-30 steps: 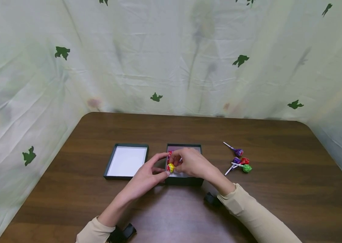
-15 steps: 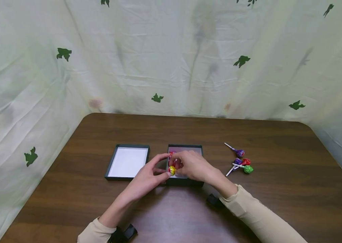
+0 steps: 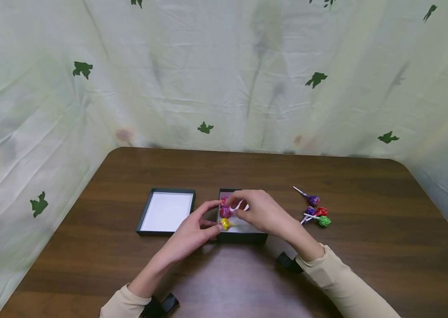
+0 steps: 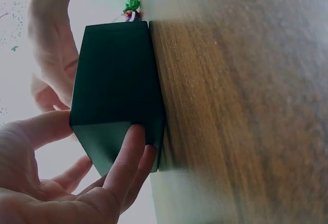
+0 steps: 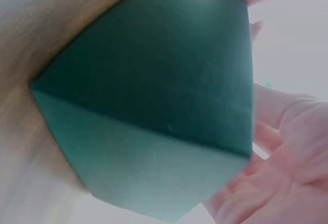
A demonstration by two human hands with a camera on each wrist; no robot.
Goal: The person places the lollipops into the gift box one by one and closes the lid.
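A dark green box (image 3: pixel 242 238) stands on the table, its pale inside partly hidden by my hands. My left hand (image 3: pixel 190 229) grips its left end, with thumb and index finger at the left corners and other fingers against the side wall. Inside, along the left wall, are a yellow lollipop (image 3: pixel 225 224), a pink-purple lollipop (image 3: pixel 225 212) and a red lollipop (image 3: pixel 223 201), partly covered. My right hand (image 3: pixel 261 212) hovers over the box, thumb and index fingertips apart beside white sticks (image 3: pixel 241 205). In the right wrist view the green box (image 5: pixel 154 75) hides those fingertips.
The box's lid (image 3: pixel 168 211), white inside, lies to the left. At the right, a purple lollipop (image 3: pixel 313 200) lies behind a small cluster with a red lollipop (image 3: pixel 321 211) and a green lollipop (image 3: pixel 324 221). A patterned curtain (image 3: pixel 224 79) surrounds the brown table (image 3: pixel 347 274).
My right hand has shifted back and right from the yellow lollipop, its thumb and index finger parting, so the pink-purple lollipop now shows. My left hand stays on the box.
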